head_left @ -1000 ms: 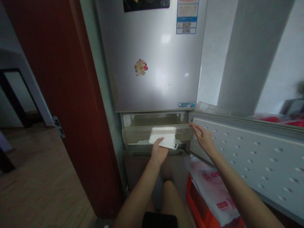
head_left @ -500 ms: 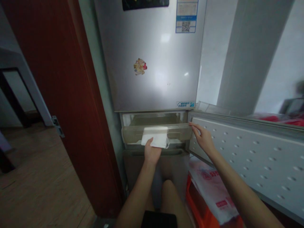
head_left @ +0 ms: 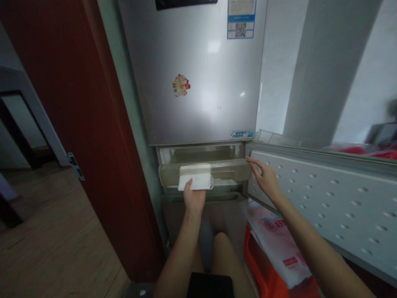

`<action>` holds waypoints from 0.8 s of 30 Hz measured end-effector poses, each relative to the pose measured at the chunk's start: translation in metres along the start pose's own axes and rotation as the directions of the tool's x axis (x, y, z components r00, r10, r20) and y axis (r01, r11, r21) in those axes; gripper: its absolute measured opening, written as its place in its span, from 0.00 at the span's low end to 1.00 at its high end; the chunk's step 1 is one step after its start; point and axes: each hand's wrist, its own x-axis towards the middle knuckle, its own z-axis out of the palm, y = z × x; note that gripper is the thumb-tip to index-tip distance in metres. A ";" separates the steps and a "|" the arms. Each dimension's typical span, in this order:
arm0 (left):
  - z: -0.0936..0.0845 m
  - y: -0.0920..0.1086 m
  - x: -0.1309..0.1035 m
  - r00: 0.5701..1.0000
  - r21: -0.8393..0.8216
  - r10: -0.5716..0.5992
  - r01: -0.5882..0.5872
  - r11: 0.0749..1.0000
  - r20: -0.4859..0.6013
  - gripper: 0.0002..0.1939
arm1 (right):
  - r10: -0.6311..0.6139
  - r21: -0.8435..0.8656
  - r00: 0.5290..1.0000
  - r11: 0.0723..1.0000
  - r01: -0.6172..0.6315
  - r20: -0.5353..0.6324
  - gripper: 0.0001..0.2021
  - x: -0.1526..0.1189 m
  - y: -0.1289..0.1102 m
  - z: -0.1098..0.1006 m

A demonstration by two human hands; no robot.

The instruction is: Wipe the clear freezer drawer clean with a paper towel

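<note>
The clear drawer (head_left: pixel 231 170) stands pulled out under the closed upper door (head_left: pixel 198 74), the open lower door (head_left: pixel 325 198) just right; left hand (head_left: pixel 194 198) grips a white cloth (head_left: pixel 195 179) against the drawer's front; right hand (head_left: pixel 266 180), fingers loosely spread, touches its right edge.

Cloth (head_left: pixel 195 181) on drawer (head_left: pixel 231 170), under fridge door (head_left: pixel 198 74)

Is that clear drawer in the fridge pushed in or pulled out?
Pulled out. The drawer juts forward past the fridge front, the lower door swung open; the right hand touches its corner.
</note>
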 end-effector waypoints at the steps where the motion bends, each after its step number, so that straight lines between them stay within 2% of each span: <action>1: 0.000 -0.004 0.001 1.000 -0.002 -0.005 0.005 1.000 0.001 0.23 | 0.001 0.000 1.000 1.000 -0.001 -0.003 0.18 0.000 0.000 0.000; 6: 0.005 -0.034 -0.002 0.999 -0.019 -0.054 0.054 0.998 -0.006 0.21 | 0.003 -0.001 1.000 1.000 -0.003 -0.005 0.18 -0.001 -0.001 0.001; 11: 0.016 -0.073 -0.010 0.990 0.001 -0.132 0.133 0.991 0.058 0.22 | 0.001 0.003 1.000 1.000 -0.001 -0.001 0.18 -0.001 -0.001 0.001; 13: 0.019 -0.083 -0.012 0.987 0.020 -0.153 0.153 0.988 0.051 0.23 | -0.001 0.006 1.000 1.000 0.001 -0.005 0.18 -0.001 -0.001 0.001; 16: 0.019 -0.088 -0.013 0.983 0.029 -0.177 0.176 0.984 0.037 0.23 | -0.003 0.013 1.000 1.000 0.003 -0.006 0.18 -0.001 -0.001 0.001; 19: 0.017 -0.086 -0.013 0.979 0.032 -0.201 0.200 0.979 0.032 0.21 | -0.008 0.020 1.000 1.000 0.008 0.001 0.18 -0.002 -0.001 0.001; 24: 0.016 -0.078 -0.012 0.974 0.009 -0.211 0.211 0.978 0.087 0.20 | -0.007 0.022 1.000 1.000 0.007 0.001 0.18 -0.002 -0.001 0.001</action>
